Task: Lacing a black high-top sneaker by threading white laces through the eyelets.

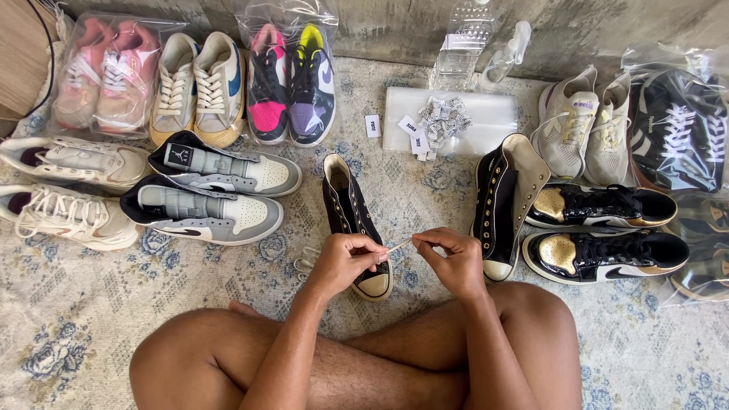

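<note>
Shoelace (399,244) is pinched at its thin white end between the left hand (345,262) and the right hand (456,262), just above the toe of a black high-top shoe (355,228). Both hands are closed tight on the lace, with the fingertips nearly touching each other. The rest of the lace (306,262) is seen lying in loose loops on the rug (91,326), just left of the shoe. The lace could slip out if the pinch is let go too soon, because so little of it is held. It could also get knotted, since the loose loops are piled together. The wrong hole could be picked, as many small gold holes sit close together on the shoe. The shoe itself is black with a white toe cap and a pale sole, and it is lying flat with its toe toward the crossed legs. Its twin (501,205) is open, with no lace in it, and is set just to the right.
</note>
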